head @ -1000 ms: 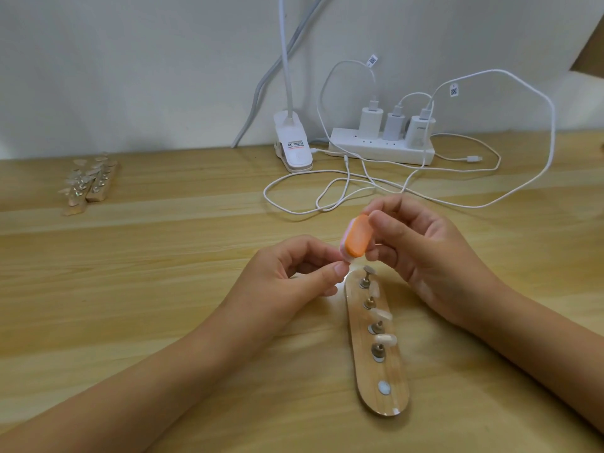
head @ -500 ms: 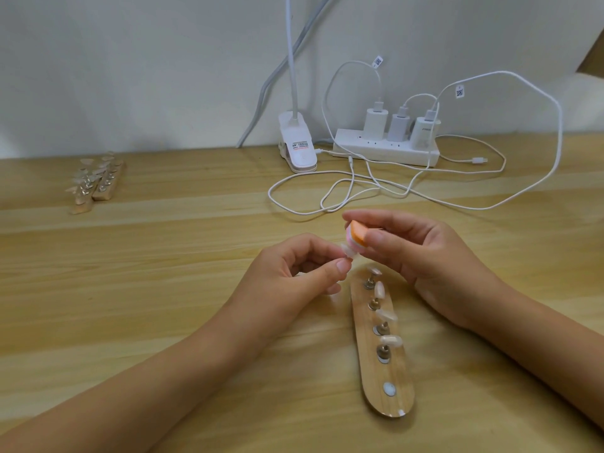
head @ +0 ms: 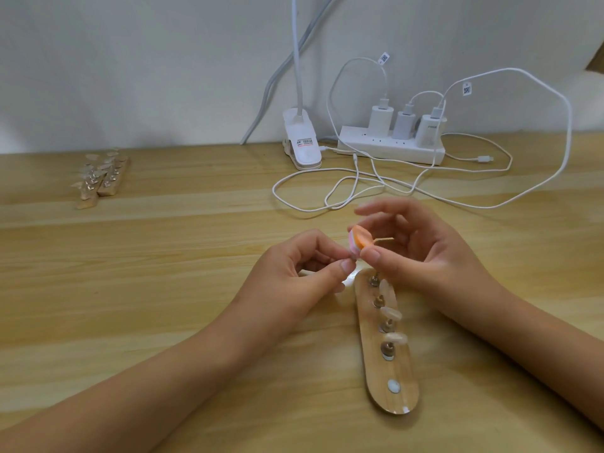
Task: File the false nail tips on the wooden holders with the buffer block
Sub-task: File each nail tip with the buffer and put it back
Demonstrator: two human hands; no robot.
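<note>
Right hand (head: 421, 253) pinches the buffer block (head: 359, 238), tilted up again against the nail tip the left hand (head: 294, 273) pinches (tip largely hidden): filing continues above the wooden holder (head: 382, 364).

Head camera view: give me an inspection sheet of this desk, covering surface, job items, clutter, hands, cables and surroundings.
Surface: wooden table, light grain.
Job's things: wooden holder carrying nail tips on posts lies below the hands; orange-faced buffer block held above its far end; spare holders at far left.
Clutter: clip lamp and power strip with three chargers, by the wall.
Hands: left hand pinches a small piece, too small to identify, at the block's lower edge; right hand grips the block.
Cables: white cables loop on the table behind the hands, apart from them.
Surroundings: plain white wall.
</note>
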